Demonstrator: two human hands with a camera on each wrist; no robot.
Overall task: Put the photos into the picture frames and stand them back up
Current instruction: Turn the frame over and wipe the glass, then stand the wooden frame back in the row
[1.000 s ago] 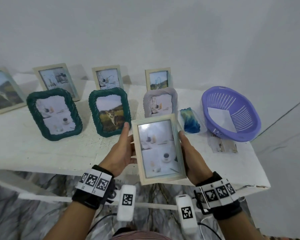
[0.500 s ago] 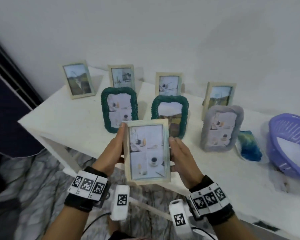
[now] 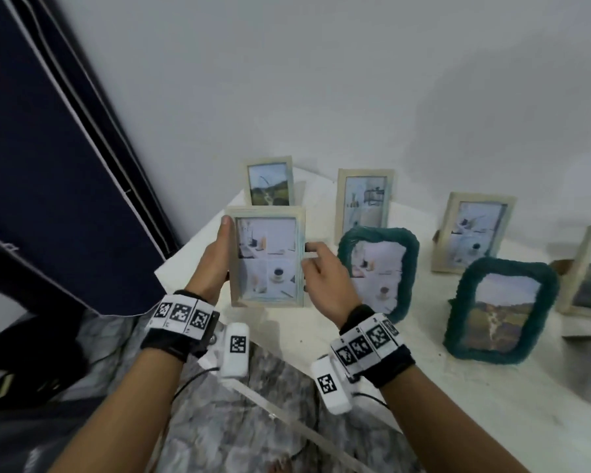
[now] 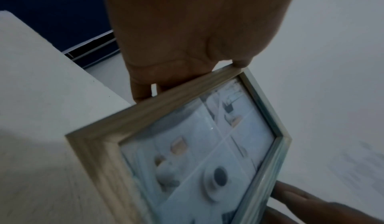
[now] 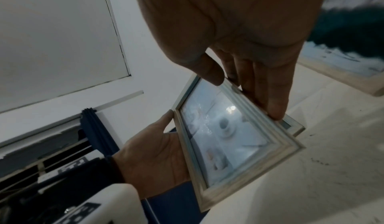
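The pale wooden frame (image 3: 266, 257), glazed and holding a four-panel still-life photo (image 3: 267, 259), has travelled from mid-surface toward the surface's (image 3: 406, 387) far left corner, at ten o'clock from the hands' earlier spot. The left hand (image 3: 215, 261) grips its left edge, and the right hand (image 3: 325, 278) pinches its right edge. Just at three o'clock stands a rounded, fuzzy green frame (image 3: 379, 271); another green frame (image 3: 502, 310) stands further right. Flat pale rectangular frames (image 3: 364, 199) line the wall.
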